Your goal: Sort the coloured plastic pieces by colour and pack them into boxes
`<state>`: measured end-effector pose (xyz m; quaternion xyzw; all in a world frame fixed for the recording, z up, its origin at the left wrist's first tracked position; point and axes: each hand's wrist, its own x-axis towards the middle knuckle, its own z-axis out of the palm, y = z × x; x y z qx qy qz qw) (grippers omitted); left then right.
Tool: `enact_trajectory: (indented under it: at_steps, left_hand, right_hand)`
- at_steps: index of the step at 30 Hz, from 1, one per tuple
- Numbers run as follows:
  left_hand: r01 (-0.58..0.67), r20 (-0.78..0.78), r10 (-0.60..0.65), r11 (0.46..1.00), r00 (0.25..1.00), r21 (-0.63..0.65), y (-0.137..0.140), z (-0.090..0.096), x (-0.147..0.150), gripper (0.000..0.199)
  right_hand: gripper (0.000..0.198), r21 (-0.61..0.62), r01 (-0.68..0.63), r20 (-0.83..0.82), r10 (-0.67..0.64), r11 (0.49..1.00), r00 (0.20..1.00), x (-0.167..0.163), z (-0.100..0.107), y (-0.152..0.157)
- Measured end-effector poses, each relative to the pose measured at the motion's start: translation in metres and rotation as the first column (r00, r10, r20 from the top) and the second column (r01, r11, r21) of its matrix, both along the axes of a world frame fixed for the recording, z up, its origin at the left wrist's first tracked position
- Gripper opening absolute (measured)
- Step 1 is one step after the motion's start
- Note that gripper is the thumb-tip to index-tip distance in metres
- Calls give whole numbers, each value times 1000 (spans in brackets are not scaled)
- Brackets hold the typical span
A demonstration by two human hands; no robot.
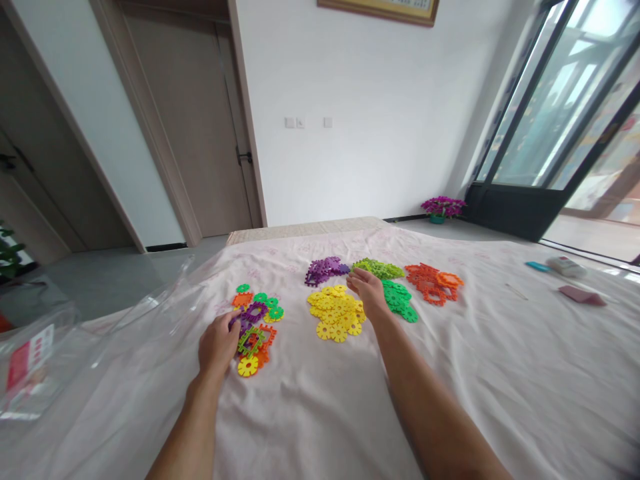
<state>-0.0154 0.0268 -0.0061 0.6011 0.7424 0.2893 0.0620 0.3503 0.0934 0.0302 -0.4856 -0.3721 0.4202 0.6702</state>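
Note:
My left hand (219,343) is at the left side of a small mixed pile, its fingers bent round the edge of a purple interlocking plastic piece (241,325); the fingertips are partly hidden. That pile also has a lime square frame (251,341), orange pieces and a yellow notched disc (248,366). My right hand (367,290) hovers with fingers stretched out, between the purple pile (324,269) and the lime-green pile (383,269). Below it lies a heap of yellow notched discs (336,312). Green discs (397,300) lie beside its wrist.
An orange-red pile (431,283) lies farther right. A clear plastic bag (40,367) with a red label sits at the left. On the pale cloth (500,373) at far right are a pink cloth (583,295), a blue item (537,266) and a whitish packet (566,267).

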Motion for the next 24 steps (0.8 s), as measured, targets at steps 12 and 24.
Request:
enact_trajectory:
  at_steps: [12, 24]
  left_hand:
    - [6, -25, -6, 1000, 1000, 20, 0, 0, 0, 37]
    - [8, -51, -6, 999, 999, 36, -1, 2, 2, 35]
  right_hand:
    - [25, -69, -542, 880, 307, 837, 363, -115, 6, -61]
    - [50, -122, -557, 984, 173, 822, 39, -153, -3, -87]
